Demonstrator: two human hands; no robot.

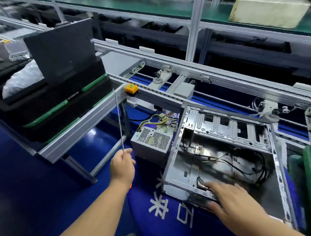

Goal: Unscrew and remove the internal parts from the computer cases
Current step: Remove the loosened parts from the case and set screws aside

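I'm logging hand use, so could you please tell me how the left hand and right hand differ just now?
The left hand grips a long screwdriver pointing up, away from the computer case; the right hand holds nothing. Left fingers are curled; right fingers lie spread flat on the case's near edge. Both are bare.

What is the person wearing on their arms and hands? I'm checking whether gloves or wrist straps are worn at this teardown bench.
Nothing shows on either. The left hand and the right hand are both bare, with no gloves, rings, watch or wrist strap in view. Both forearms are uncovered as far back as the frame's lower edge, so no sleeve shows; anything worn further up the arm lies out of view.
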